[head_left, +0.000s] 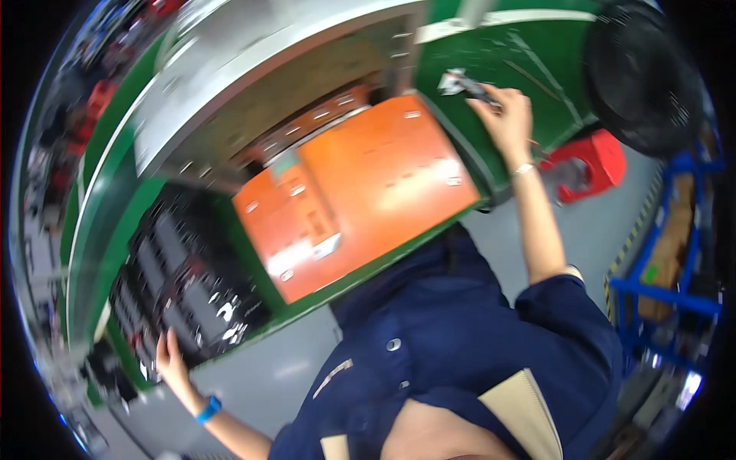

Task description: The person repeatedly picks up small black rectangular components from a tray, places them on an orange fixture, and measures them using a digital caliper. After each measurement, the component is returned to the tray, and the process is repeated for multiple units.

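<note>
At the far right of the bench, my right hand [507, 126] is closed on a small dark elongated part [479, 93]. A crumpled white-and-silver piece [451, 81] lies at the part's far end; whether the two are joined is blurred. My left hand [174, 366], with a blue wristband, reaches to the near edge of a black tray [257, 310] at the left. Its fingers are stretched out, and nothing shows in them. Several dark grey rectangular parts [205, 300] sit in that tray. Between my hands an orange machine plate [391, 165] stands in front of a metal frame.
The grey metal frame [284, 57] rises behind the orange plate. On the green bench top [552, 57] lies a thin rod. A round black object [642, 77] stands at the far right, with a red holder [594, 165] below it. A blue rack [667, 295] holds cardboard boxes.
</note>
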### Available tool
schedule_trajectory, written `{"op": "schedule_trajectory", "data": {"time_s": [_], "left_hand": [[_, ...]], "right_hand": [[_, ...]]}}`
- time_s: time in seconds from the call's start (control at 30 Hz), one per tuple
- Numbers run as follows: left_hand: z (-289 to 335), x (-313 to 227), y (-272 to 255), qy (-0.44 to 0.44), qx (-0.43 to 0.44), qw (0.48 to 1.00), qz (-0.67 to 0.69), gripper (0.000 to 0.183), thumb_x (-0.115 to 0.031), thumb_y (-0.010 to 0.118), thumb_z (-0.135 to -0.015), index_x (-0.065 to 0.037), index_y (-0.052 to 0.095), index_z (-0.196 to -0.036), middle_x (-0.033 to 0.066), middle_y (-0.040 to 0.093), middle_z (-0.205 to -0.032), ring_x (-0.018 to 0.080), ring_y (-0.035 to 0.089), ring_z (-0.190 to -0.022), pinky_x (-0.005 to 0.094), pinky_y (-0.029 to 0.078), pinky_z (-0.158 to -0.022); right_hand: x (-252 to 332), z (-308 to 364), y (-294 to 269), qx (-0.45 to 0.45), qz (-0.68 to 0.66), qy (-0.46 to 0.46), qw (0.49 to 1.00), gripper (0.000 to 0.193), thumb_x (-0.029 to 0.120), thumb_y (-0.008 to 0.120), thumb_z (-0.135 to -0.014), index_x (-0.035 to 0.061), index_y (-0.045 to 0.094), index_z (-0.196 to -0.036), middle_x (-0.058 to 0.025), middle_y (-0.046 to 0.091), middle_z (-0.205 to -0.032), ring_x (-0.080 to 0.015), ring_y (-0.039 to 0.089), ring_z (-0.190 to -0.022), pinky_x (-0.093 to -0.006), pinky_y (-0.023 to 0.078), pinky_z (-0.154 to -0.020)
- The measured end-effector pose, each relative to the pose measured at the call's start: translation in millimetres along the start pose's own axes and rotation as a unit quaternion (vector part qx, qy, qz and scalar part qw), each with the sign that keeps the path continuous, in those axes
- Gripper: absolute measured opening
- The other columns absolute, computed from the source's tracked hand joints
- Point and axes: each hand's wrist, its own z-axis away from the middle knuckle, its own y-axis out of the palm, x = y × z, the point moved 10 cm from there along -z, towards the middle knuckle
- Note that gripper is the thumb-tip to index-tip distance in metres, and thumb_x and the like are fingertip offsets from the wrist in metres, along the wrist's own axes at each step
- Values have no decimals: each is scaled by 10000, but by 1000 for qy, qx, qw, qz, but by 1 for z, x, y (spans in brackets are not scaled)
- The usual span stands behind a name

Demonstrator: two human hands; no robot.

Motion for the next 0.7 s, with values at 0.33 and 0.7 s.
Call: {"op": "schedule_trajectory", "data": {"time_s": [0.33, 0.7], "left_hand": [[-16, 3, -11, -84, 55, 919, 382, 408, -117, 600, -952, -16, 492, -1333, 54, 580, -1222, 137, 555, -1109, 273, 450, -947], [-43, 70, -112, -80, -71, 910, 400, 368, -146, 682, -901, -50, 593, -1245, -5, 645, -1086, 86, 602, -984, 251, 475, -870]], "right_hand": [[-26, 7, 1, -21, -12, 20, 1000, 381, 328, 791, -748, 109, 735, -1054, -95, 625, -893, -273, 562, -881, -384, 464, -795], [-102, 13, 73, 50, -45, -4, 998, 357, 289, 705, -877, 121, 685, -1191, -93, 617, -887, -223, 574, -785, -349, 455, -721]]}}
